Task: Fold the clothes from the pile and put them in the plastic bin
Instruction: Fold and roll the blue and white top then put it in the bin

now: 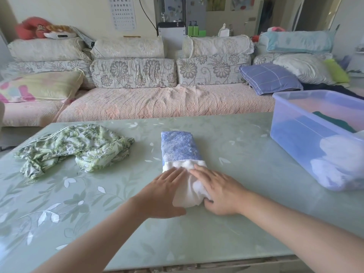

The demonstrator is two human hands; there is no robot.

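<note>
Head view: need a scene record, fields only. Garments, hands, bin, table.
in work: blue-and-white bundle, folded, at table centre
left hand: fingers flat on the bundle's white near end
right hand: fingers flat on the same end
still to fold: green leaf-print garment, crumpled, left of the bundle, not touching it
plastic bin: on the right, already holds clothes
table: pale green, leaf pattern

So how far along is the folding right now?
Done: folded clothes already lie in the plastic bin. In hand: left hand and right hand rest on the folded blue-and-white garment. Left: binning it, then the crumpled green leafy garment.
</note>
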